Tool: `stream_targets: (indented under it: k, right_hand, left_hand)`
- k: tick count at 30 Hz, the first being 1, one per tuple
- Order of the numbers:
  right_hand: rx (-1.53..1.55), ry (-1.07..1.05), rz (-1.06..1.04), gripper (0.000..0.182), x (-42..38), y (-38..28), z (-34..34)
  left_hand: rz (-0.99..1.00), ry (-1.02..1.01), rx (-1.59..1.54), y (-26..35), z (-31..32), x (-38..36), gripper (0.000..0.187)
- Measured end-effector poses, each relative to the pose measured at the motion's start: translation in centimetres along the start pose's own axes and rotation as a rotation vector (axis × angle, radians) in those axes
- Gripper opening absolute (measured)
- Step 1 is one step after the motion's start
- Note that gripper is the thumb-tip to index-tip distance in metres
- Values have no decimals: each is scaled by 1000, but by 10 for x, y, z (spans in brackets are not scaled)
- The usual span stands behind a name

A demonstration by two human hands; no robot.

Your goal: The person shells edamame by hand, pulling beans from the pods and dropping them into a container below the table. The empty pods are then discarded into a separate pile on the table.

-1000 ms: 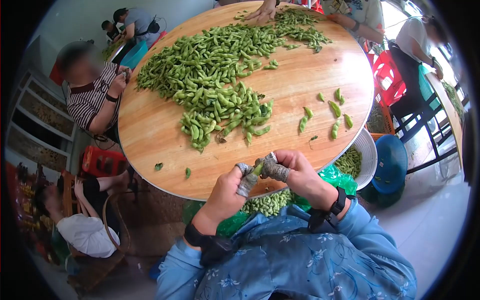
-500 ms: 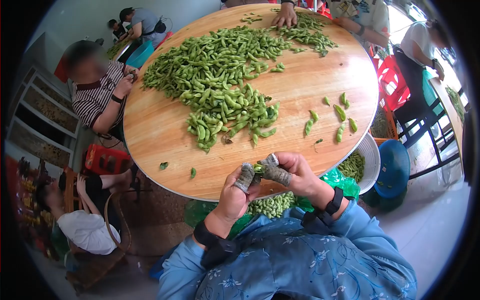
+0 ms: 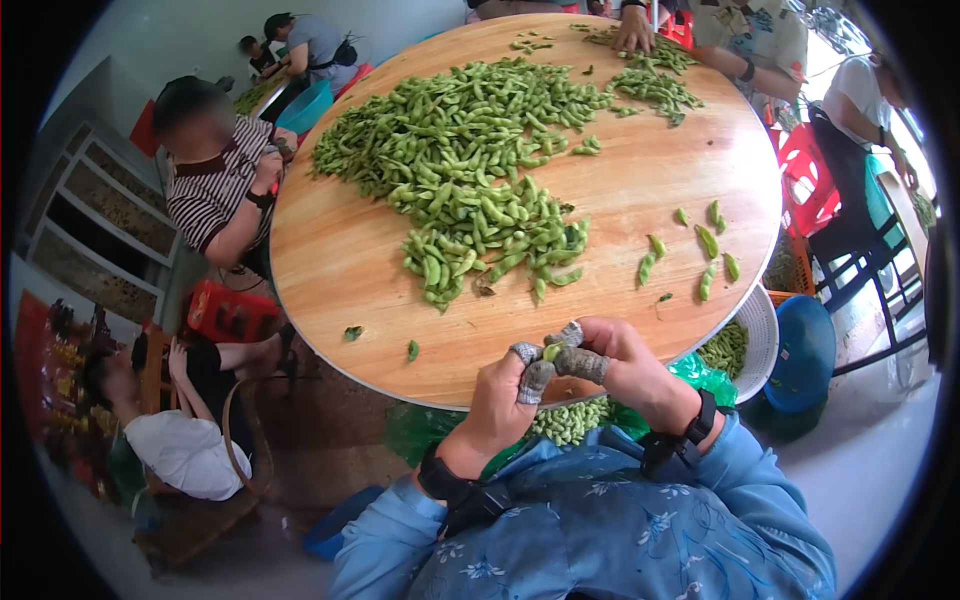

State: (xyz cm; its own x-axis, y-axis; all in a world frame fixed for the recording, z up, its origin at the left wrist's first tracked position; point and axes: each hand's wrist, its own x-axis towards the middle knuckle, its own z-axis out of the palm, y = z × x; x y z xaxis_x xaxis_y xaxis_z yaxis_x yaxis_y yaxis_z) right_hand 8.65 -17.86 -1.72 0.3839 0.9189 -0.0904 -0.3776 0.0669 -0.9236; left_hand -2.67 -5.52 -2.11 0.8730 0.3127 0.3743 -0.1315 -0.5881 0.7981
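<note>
Above the near edge of the table, my left hand [image 3: 503, 398] and my right hand [image 3: 632, 369] meet fingertip to fingertip. Grey knitted covers wrap the thumb and finger tips on both. Pinched between them is a green soybean pod [image 3: 552, 352], mostly hidden by the fingers. Just below my hands, shelled beans [image 3: 570, 421] lie in a green plastic bag [image 3: 428, 428]. Farther up the round wooden table [image 3: 640, 190] spreads a large heap of soybean pods [image 3: 470, 150], with several loose pods [image 3: 707, 241] to the right.
A white basket [image 3: 768, 335] with pods stands beside the table at right, next to a blue basin [image 3: 803, 355]. A person in a striped shirt [image 3: 215, 185] sits at the left edge. Another person's hand [image 3: 634, 30] touches pods at the far side. A red stool [image 3: 232, 312] stands at left.
The view has shifted, so the table sits farther right and slightly lower. My fingers have closed more tightly around the pod, and less green shows between them.
</note>
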Motion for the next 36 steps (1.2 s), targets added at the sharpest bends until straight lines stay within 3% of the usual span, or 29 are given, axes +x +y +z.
stream_targets:
  k: [1, 2, 4, 6, 7, 8, 10, 12, 13, 17, 20, 24, 30, 33, 35, 36]
  right_hand:
    - [-33, 15, -43, 17, 0, 3, -2]
    - [-66, 21, -90, 16, 3, 6, -2]
    - [-95, 7, -127, 14, 9, 9, 3]
    - [-269, 48, -335, 14, 7, 11, 3]
    - [-499, 82, -442, 11, 6, 7, 3]
    - [-514, 104, -431, 11, 4, 4, -1]
    - [-950, 8, -688, 12, 9, 2, -3]
    - [-927, 22, -666, 12, 7, 0, 4]
    - [-857, 54, -540, 12, 5, 0, 4]
    - [-681, 111, -279, 10, -1, -8, 5]
    - [-678, 71, -307, 8, 0, -6, 4]
    - [-571, 12, -269, 8, -1, 5, 1]
    - [-845, 41, -334, 8, -11, 1, 2]
    - [-789, 220, -419, 8, -16, 6, -9]
    - [-756, 454, -441, 8, -21, 3, -36]
    - [-765, 575, -415, 9, -24, -5, -55]
  left_hand:
    - [-103, 34, -229, 2, 3, -1, 11]
    - [-103, 53, -208, 0, 4, -1, 11]
    - [-390, 53, -562, -3, 5, -4, 13]
    - [-456, 25, -644, -1, 3, -7, 18]
    - [-546, 42, -855, -1, 2, -6, 21]
    - [-643, 55, -1065, -1, 3, -6, 23]
    - [-703, 52, -1055, -4, 1, -1, 27]
    - [-810, -8, -1154, -8, -3, -2, 27]
    - [-822, -40, -1126, -8, -5, -2, 26]
    - [-623, -172, -842, -2, -4, -1, 17]
    - [-561, -152, -642, -6, -2, -5, 13]
    - [-638, -167, -655, -7, -4, -8, 12]
    - [-629, -185, -646, -4, 1, -12, 22]
    - [-517, -155, -668, -1, 5, -13, 24]
    - [-398, -518, -299, -1, -11, -10, 21]
    - [-398, -519, -298, -2, -14, -9, 21]
